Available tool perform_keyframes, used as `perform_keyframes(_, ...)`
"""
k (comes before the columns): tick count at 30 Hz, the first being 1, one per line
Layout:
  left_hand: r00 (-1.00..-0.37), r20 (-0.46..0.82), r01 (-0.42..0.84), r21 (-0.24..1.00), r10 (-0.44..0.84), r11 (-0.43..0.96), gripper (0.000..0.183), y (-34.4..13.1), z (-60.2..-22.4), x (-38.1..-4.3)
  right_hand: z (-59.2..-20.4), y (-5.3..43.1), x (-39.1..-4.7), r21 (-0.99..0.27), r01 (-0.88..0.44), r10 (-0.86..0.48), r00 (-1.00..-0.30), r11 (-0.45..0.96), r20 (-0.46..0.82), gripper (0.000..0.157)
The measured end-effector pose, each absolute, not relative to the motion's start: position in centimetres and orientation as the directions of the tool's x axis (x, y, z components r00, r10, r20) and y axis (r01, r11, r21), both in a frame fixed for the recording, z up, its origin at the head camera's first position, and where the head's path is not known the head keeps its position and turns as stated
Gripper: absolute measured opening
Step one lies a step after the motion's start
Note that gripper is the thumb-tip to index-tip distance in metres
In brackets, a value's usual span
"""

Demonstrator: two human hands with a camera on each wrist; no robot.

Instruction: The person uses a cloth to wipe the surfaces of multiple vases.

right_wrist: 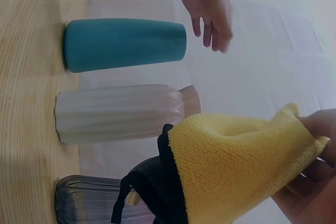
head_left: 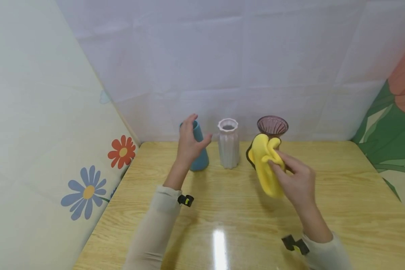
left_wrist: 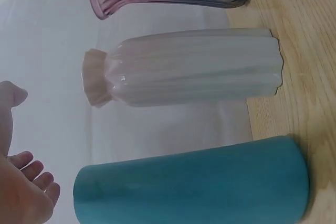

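My right hand (head_left: 297, 180) pinches a yellow cloth (head_left: 264, 165) with a dark border between thumb and fingers; the cloth hangs in folds in front of the purple glass vase (head_left: 272, 126). Fingers spread and bent, my left hand (head_left: 190, 140) hovers around the top of the teal vase (head_left: 200, 159) and holds nothing. In the right wrist view a gap shows between the left fingers (right_wrist: 215, 32) and that vase's mouth. A white fluted vase (head_left: 228, 146) stands upright between the other two. The cloth hides much of the purple vase in the head view.
The three vases stand in a row near the back edge of the wooden table (head_left: 243, 217). Behind them hangs a pale creased sheet (head_left: 202, 60). A flower-patterned panel (head_left: 87, 157) borders the left side, and another printed panel (head_left: 391, 123) the right.
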State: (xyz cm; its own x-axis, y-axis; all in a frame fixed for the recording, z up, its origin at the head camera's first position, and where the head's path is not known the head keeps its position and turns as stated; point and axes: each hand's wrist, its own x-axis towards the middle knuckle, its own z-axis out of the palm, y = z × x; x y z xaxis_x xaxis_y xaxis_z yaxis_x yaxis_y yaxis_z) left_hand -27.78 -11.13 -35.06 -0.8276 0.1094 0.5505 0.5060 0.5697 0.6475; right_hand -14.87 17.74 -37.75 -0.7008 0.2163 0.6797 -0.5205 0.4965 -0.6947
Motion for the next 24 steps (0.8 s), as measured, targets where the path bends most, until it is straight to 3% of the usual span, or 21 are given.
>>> perform_keyframes(8,-0.829,0.535,0.522,0.639,0.162,0.565,0.079,-9.9,-35.3,-27.7,-37.7,17.1,-15.5,-0.681,-0.542,0.217,-0.681,0.492,0.699,0.034)
perform_keyframes(16,-0.894,0.415,0.439,0.743,0.168,0.505,0.08,-8.6,-36.1,-28.3,-37.8,16.4,-16.3,-0.683,-0.552,0.213,-0.682,0.478,0.7,0.032)
perform_keyframes(24,-0.919,0.358,0.391,0.786,0.162,0.479,0.081,-7.9,-37.5,-29.8,-38.2,15.3,-17.5,-0.66,-0.568,0.209,-0.659,0.491,0.722,0.03)
